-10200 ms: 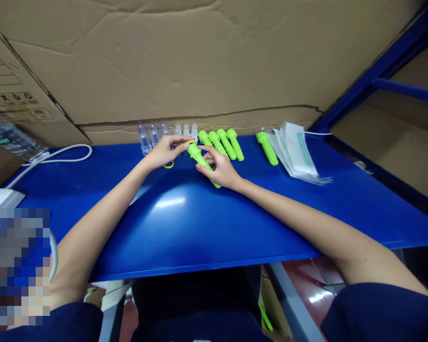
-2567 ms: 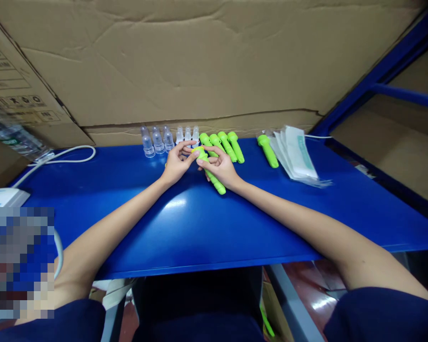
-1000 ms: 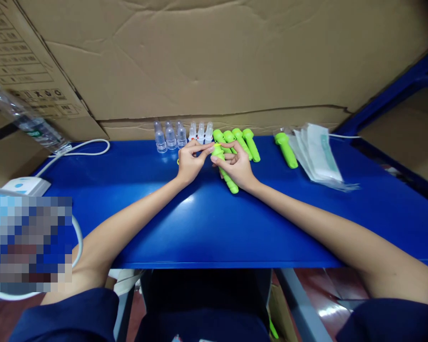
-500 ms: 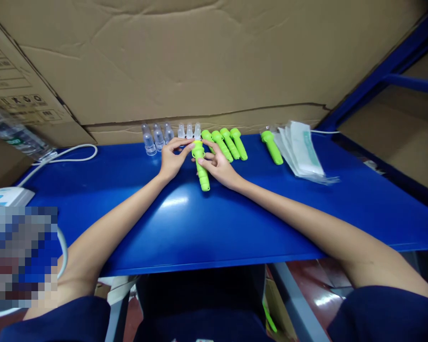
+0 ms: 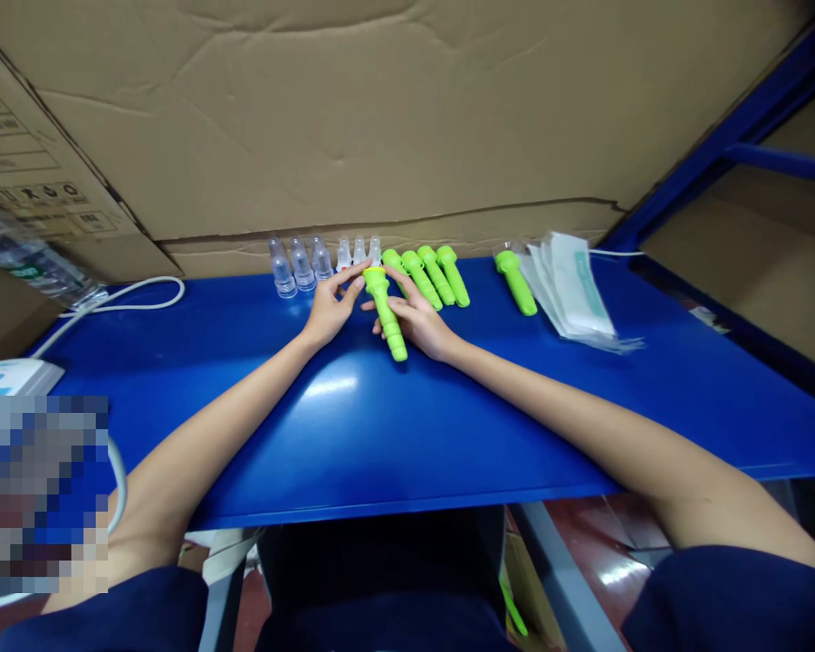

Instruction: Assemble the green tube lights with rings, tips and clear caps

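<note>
1. Bottle (image 5: 33,263): far left; contents indistinct.
2. Clear vials (image 5: 302,263): upright, rear of bench (image 5: 380,435).
3. Left hand (image 5: 329,312): fingertips at green tube's (image 5: 389,319) yellow-rimmed head; grip cannot be confirmed.
4. Right hand (image 5: 422,324): grasping green tube over bench centre.
5. White packets (image 5: 582,282): right; contents unverifiable.

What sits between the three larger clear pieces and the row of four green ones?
Three smaller clear pieces stand between them in the head view, with the left hand in front.

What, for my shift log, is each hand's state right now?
Left hand: at the top of the green tube; cannot tell whether it pinches it.
Right hand: closed around the green tube.
</note>
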A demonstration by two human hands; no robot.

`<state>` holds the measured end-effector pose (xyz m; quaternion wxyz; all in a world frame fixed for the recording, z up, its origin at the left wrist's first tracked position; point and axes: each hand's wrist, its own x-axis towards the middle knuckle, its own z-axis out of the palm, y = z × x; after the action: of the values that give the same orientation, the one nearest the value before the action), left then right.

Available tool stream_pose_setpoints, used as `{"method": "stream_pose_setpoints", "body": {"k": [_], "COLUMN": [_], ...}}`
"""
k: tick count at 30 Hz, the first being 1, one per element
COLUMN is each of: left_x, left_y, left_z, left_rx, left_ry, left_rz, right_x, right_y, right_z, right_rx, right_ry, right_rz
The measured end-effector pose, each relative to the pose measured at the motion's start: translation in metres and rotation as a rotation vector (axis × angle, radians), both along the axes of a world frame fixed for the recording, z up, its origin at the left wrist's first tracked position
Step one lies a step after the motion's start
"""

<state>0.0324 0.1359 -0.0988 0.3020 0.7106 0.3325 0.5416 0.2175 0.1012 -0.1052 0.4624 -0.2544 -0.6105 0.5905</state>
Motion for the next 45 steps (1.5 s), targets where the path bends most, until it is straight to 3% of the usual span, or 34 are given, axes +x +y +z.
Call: {"method": "stream_pose_setpoints", "body": {"k": [6,12,24,32,40,45], "left_x": [0.002,0.002,0.009,0.016,0.02,0.021], "left_y": [-0.004,-0.006,-0.014,-0.026,-0.03,-0.031], "left_z": [0.003,0.004,0.001,0.004,0.001,0.004], "left_rx": [0.031,0.072,0.132,0.186,0.207,0.173], "left_ry": [0.051,0.103,0.094,0.225,0.349,0.303], "left_rz": [0.089,0.047,0.228,0.285,0.243,0.233], "right_x": [-0.001,0.0,-0.002,-0.002,-0.002,-0.003], "right_y": [-0.003,-0.003,-0.004,-0.001,0.002,0.002], "right_z": [0.001,0.004,0.001,-0.004,-0.007,-0.007], "right_rx": [0.089,0.015,0.018,0.028,0.017,0.011], "right_ry": [-0.084,-0.049,-0.038,-0.032,-0.037,-0.051], "right_rz": [-0.059,-0.027,-0.065,-0.099,-0.132,-0.15]}}
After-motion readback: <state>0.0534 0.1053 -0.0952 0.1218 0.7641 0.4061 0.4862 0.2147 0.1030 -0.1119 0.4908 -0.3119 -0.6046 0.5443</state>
